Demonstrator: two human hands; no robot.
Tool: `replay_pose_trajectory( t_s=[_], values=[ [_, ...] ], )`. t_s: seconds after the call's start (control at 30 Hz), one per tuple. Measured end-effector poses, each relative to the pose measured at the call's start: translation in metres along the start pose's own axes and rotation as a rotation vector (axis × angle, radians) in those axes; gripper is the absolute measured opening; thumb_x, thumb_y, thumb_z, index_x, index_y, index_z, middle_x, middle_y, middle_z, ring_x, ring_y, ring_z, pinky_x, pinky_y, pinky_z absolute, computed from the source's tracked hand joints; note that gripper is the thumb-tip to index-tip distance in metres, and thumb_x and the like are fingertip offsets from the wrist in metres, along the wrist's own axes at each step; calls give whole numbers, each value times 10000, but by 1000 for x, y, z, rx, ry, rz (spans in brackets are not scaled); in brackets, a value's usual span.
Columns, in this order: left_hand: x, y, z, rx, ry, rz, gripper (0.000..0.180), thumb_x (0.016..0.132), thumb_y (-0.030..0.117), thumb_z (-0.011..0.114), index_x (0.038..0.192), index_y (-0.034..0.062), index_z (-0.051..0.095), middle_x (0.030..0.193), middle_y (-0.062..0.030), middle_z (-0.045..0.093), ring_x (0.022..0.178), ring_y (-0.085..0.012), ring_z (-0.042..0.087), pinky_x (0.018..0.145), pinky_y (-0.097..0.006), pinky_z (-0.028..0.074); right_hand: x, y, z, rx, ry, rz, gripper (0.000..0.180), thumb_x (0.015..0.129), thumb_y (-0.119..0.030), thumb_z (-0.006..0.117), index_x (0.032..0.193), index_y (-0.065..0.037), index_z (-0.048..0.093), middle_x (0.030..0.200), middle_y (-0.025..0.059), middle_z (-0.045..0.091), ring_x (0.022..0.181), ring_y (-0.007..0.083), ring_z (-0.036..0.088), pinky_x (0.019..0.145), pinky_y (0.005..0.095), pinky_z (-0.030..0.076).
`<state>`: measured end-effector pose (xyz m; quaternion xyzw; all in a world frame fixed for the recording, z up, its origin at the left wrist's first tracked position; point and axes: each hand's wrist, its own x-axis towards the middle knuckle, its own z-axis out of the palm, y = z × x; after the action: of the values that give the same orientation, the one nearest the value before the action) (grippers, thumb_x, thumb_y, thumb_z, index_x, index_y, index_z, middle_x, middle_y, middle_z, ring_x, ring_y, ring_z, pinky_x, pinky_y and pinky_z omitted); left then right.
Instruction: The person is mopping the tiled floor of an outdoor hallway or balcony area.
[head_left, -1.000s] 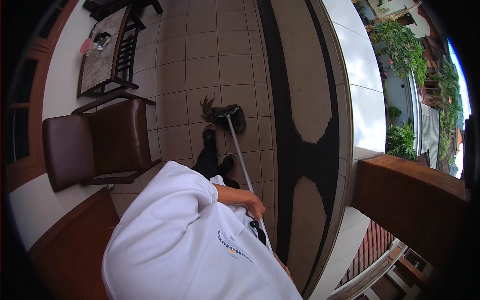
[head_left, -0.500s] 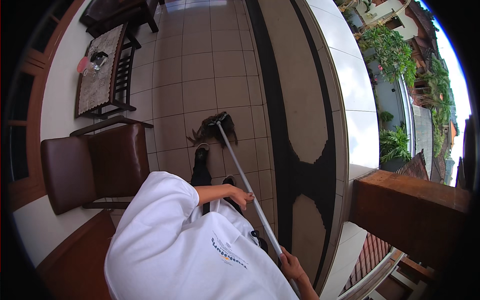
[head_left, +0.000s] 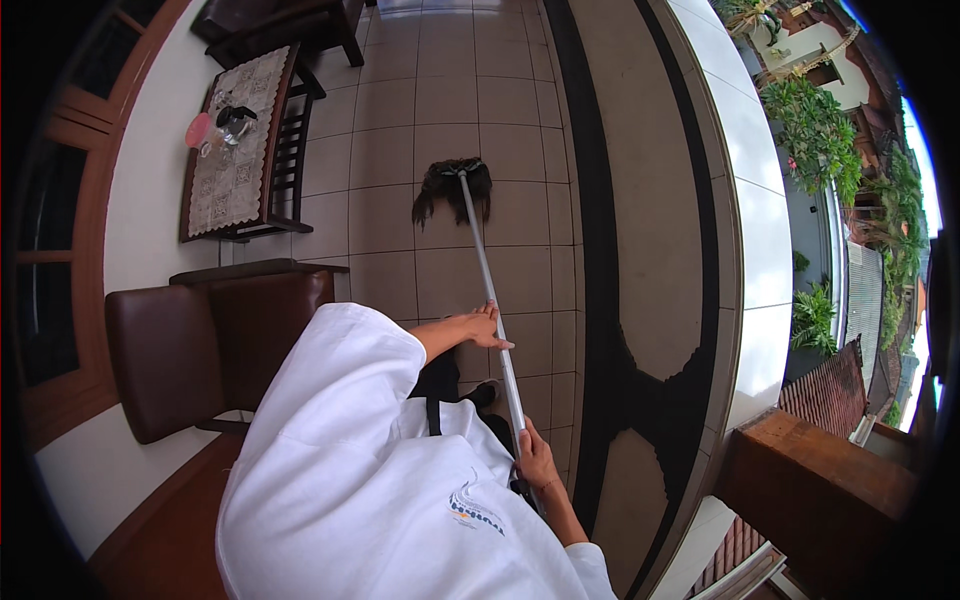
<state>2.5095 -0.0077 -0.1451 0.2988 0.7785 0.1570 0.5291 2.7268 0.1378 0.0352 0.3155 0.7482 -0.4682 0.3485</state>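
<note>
Metal pole: our left hand (head_left: 482, 328) and right hand (head_left: 535, 462) grip the mop (head_left: 487, 290) handle.
Mop head: dark, stringy, on glossy beige tiles (head_left: 385, 160).

A brown armchair (head_left: 215, 350) stands beside a cloth-covered side table (head_left: 240, 150) bearing what may be glassware (head_left: 225, 125).

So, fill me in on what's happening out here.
A person in a white top is mopping a tiled balcony floor. The left hand grips the mop handle midway, the right hand holds it nearer its top end. The dark mop head lies on the tiles ahead, right of a small table.
</note>
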Motion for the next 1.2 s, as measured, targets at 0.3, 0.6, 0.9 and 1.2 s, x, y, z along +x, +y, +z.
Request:
replay_pose_trajectory(
  t_s=[0.3,0.6,0.9,1.2],
  values=[
    [-6,12,22,106,12,-126,1006,804,680,308,1347,-129,57,1427,-299,16,1333,-415,74,1085,-448,120,-8,20,19,-54,-21,-59,408,953,-319,332,1340,-198,380,687,55,510,518,96,488,491,254,443],
    [-67,121,164,379,-252,196,830,811,680,243,1233,10,493,1351,-284,310,1266,-417,281,1010,-491,239,-171,135,15,156,-103,125,446,950,-291,342,1344,-82,355,1240,131,497,1149,183,449,977,274,316],
    [-111,209,248,328,-687,462,786,814,679,242,1096,40,602,1132,-163,571,1108,-341,483,943,-454,361,-292,174,-6,128,-171,286,451,951,-293,366,1347,-77,349,1213,113,521,1116,135,454,956,252,336],
    [-89,156,182,241,-584,245,781,782,715,273,1262,137,484,1330,-126,421,1234,-336,363,1015,-440,295,-240,169,13,42,-137,86,434,948,-299,379,1346,-129,368,918,65,556,776,111,538,672,247,450]
  ],
)
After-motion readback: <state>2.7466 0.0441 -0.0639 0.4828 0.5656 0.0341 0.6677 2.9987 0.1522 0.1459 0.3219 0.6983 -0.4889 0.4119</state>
